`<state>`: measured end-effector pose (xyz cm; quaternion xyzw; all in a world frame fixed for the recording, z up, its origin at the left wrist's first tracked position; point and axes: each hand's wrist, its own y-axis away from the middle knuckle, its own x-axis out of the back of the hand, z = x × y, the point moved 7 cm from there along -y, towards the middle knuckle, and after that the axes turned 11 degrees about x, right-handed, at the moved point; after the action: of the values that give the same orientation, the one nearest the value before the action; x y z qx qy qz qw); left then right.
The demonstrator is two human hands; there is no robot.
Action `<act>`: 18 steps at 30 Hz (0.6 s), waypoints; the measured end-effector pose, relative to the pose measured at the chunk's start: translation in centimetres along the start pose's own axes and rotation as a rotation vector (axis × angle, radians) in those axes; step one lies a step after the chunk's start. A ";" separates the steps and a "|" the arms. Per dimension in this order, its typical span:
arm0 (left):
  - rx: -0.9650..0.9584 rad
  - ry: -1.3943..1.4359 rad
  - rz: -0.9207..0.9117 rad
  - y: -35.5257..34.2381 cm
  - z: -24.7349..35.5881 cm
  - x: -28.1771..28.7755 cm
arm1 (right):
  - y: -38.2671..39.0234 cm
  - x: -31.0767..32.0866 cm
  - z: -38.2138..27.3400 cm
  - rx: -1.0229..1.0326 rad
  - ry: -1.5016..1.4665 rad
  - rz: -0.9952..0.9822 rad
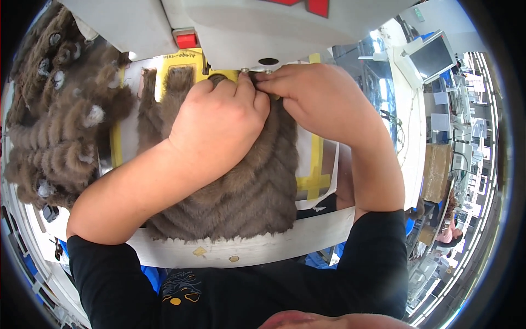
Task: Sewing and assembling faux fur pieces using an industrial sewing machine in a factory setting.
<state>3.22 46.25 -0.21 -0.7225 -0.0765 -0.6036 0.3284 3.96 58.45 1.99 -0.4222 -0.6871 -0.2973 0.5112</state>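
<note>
A grey-brown fur piece with chevron-like ridges lies spread in front of me, its narrow strips pointing away. My left hand rests on its far part, fingers curled and pressed into the pile. Close by, my right hand pinches the far edge of the same fur, thumb and fingers together. The fingertips of both hands nearly meet under a white machine head, and what they grip there is partly hidden. Beneath the fur is a flat template with yellow borders.
Several brown fur pieces with white tufts are heaped at the left. A white table edge runs along my front. The machine's red part hangs low ahead. On the right are a monitor, a cardboard box and another person.
</note>
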 end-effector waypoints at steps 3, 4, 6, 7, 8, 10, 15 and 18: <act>-0.007 0.006 0.012 0.0 0.0 0.1 | 0.2 0.6 0.2 0.076 -0.060 0.077; -0.010 0.002 0.012 0.0 0.0 0.1 | 0.1 0.5 0.3 0.077 -0.060 0.076; -0.010 -0.002 0.013 0.0 -0.1 0.1 | -0.2 0.2 0.3 0.113 -0.018 0.106; -0.014 0.012 0.020 0.1 0.0 0.2 | -0.2 0.1 0.5 0.114 -0.018 0.103; -0.018 0.027 0.027 0.1 0.0 0.3 | -0.1 0.0 0.8 0.088 -0.039 0.096; -0.017 0.029 0.017 0.0 -0.2 0.2 | -0.3 0.0 1.1 0.066 -0.057 0.085; -0.043 0.063 0.038 0.6 -0.8 1.2 | -0.7 -0.3 1.7 -0.027 -0.101 0.030; -0.103 0.150 0.006 1.4 -0.2 2.3 | -0.7 -0.3 1.8 -0.008 -0.079 0.065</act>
<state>4.33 44.38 1.37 -0.6915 -0.0185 -0.6581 0.2974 2.58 59.52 1.19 -0.4575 -0.6916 -0.2663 0.4914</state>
